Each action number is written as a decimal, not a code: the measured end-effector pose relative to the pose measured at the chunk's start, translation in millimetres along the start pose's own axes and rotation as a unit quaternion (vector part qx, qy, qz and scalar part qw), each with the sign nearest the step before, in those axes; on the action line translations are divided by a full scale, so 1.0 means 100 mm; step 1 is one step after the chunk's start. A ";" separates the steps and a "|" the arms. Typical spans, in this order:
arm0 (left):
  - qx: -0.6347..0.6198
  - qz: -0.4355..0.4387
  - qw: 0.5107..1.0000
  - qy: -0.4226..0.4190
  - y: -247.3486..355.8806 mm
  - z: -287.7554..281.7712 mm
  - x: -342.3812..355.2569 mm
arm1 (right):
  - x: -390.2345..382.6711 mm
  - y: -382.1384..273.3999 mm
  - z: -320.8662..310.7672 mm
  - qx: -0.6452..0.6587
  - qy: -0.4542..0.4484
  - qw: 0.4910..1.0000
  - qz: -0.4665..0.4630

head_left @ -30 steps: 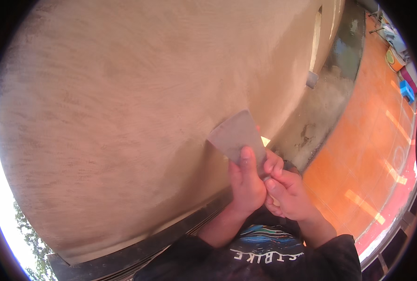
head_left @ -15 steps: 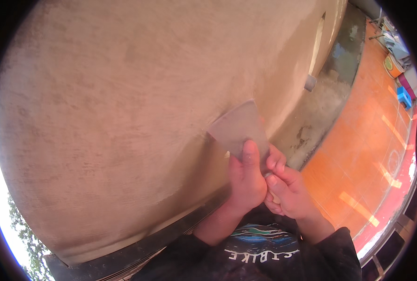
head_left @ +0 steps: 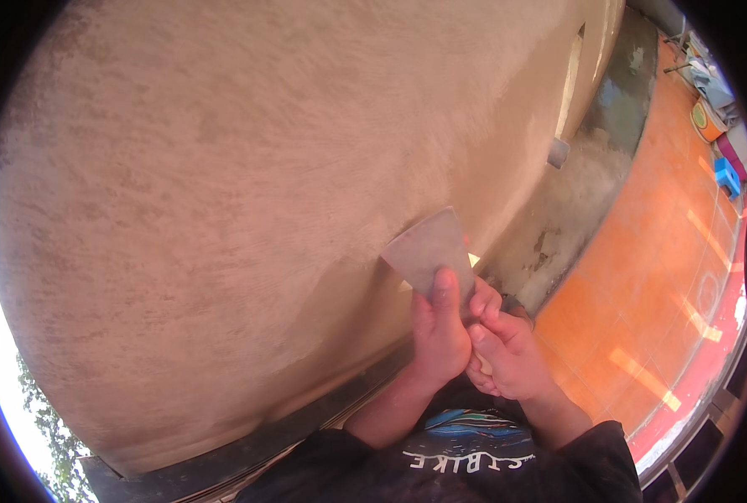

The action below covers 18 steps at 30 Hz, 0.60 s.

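Head view: we've got both hands on 1 scraper w/ a wide grey blade (head_left: 432, 243), out front of our chest, nr the middle of the pic. Our L hand (head_left: 443, 335) grips the lower blade, thumb laid flat up its face. Our R hand (head_left: 512, 352) is closed round the pale handle (head_left: 485, 365), just beside the L hand. Blade's tilted, wide edge up & to the L, right by the brown plastered wall (head_left: 222, 210); can't tell if it's touching. Farther up on the R we see a narrow slot (head_left: 570, 84) in the wall & a small grey box (head_left: 559, 152) nr its lower end. Beyond that, a stained concrete strip (head_left: 549, 230), then orange floor (head_left: 604, 327) w/ bright light patches. Far R, nr the rim: blue stool (head_left: 727, 178) & orange bucket (head_left: 709, 120). We're wearing a blk T-shirt (head_left: 348, 465).
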State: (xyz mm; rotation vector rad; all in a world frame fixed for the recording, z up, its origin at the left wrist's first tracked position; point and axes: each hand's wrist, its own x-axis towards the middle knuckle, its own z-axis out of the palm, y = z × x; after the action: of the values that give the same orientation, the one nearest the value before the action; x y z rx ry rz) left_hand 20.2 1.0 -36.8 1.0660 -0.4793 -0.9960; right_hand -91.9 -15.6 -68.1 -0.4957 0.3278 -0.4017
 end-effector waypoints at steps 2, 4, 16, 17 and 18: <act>-0.018 0.022 0.999 -0.016 0.06 -0.01 0.00 | 0.03 -0.01 0.05 0.023 -0.025 0.999 -0.034; -0.088 0.070 0.993 -0.034 0.13 -0.02 -0.01 | 0.04 -0.04 0.09 -0.022 -0.049 0.997 -0.054; -0.025 -0.033 0.999 -0.021 0.11 -0.01 -0.04 | -0.08 0.03 0.17 -0.003 0.037 0.999 -0.005; -0.009 -0.056 0.998 -0.021 0.10 -0.01 -0.03 | -0.08 0.04 0.16 0.022 0.042 0.999 -0.007; -0.014 -0.038 0.999 -0.025 0.09 -0.01 -0.03 | -0.08 0.05 0.14 0.010 0.046 0.999 -0.016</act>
State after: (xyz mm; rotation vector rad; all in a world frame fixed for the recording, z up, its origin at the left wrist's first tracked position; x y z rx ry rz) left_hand 23.2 5.0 -29.3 1.0417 -0.4669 -1.0952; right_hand -91.7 -2.6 -58.0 -0.4633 0.4053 -0.4596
